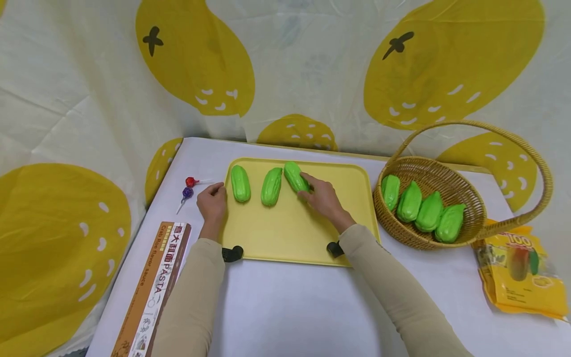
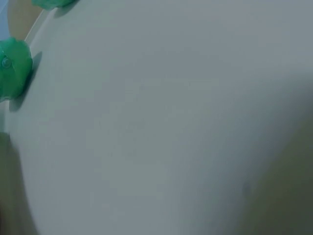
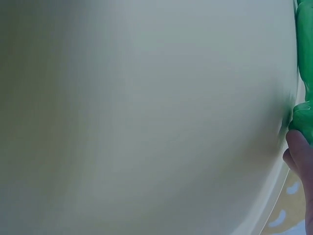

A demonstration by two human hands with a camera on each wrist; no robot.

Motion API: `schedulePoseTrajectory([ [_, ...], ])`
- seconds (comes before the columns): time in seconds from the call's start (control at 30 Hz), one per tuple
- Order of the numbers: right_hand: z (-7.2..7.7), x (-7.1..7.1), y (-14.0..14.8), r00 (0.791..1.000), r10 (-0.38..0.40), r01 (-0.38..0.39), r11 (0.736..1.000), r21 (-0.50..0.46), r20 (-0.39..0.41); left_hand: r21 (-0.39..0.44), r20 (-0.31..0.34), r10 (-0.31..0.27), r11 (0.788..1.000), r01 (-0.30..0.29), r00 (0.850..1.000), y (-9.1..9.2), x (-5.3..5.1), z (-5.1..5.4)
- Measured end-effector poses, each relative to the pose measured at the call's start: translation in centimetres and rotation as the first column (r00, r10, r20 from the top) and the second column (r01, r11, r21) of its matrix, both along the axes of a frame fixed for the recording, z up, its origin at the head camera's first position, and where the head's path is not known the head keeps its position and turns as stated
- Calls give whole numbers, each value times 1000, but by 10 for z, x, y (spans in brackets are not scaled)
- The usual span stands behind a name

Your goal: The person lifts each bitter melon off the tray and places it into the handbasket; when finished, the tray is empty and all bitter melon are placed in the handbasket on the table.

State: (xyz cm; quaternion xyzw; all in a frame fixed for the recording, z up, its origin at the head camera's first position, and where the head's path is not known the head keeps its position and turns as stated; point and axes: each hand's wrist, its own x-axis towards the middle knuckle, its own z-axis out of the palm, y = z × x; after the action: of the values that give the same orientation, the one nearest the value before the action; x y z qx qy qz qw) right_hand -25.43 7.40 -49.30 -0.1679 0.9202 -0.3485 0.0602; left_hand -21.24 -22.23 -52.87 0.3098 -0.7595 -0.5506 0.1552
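Note:
Three green ridged vegetable shapes lie in a row across the upper part of a yellow tray. My right hand holds the rightmost green piece between thumb and fingers; the right wrist view catches the thumb and a fingertip of the hand against its end. The middle piece and the left piece are untouched. At the tray's left rim rests my left hand, fingers loosely curled, with nothing visible in it. In the left wrist view a green piece shows at the left edge.
Right of the tray, a wicker basket with a tall handle contains several green pieces. Beyond it lies a yellow packet. A red lollipop, a purple lollipop and a long pasta box are on the left.

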Motion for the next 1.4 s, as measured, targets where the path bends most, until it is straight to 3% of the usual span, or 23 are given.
schedulePoseTrajectory([
  [0.5, 10, 11, 5, 999, -6, 4, 998, -64, -38, -2, 15, 10, 1000, -10, 1000, -2, 0, -5],
  [1.1, 44, 38, 23, 991, -23, -1, 983, -184, -129, -9, 7, -2, 1000, 2, 1000, 0, -2, -3],
  [1.4, 51, 51, 39, 981, -61, 19, 975, -221, -183, -4, 16, -5, 1000, 5, 1000, -1, -1, -2],
])
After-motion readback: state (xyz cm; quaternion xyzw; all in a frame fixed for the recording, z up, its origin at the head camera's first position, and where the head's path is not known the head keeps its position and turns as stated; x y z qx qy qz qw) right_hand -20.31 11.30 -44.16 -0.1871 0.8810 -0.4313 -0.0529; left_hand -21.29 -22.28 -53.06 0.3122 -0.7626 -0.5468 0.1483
